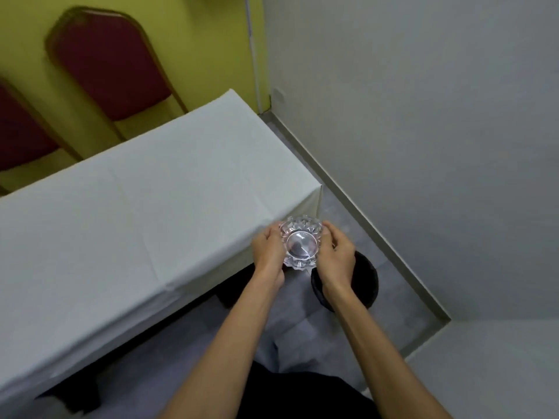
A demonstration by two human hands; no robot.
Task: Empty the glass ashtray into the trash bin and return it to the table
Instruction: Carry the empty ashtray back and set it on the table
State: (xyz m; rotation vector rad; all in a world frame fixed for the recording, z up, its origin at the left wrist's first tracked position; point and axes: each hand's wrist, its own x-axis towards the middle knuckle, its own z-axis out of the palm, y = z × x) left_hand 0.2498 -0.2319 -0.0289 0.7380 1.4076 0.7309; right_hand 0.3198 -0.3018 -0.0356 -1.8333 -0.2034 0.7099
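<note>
A clear cut-glass ashtray with a scalloped rim is held upright between both hands, in the air just past the near right edge of the table. My left hand grips its left side and my right hand grips its right side. Something small and dark shows in its bowl. A round black trash bin stands on the floor below and to the right, partly hidden behind my right hand and wrist.
The table has a white cloth hanging over its edges. Two red padded chairs stand against the yellow wall beyond it. A grey wall and skirting run close on the right. Grey floor lies around the bin.
</note>
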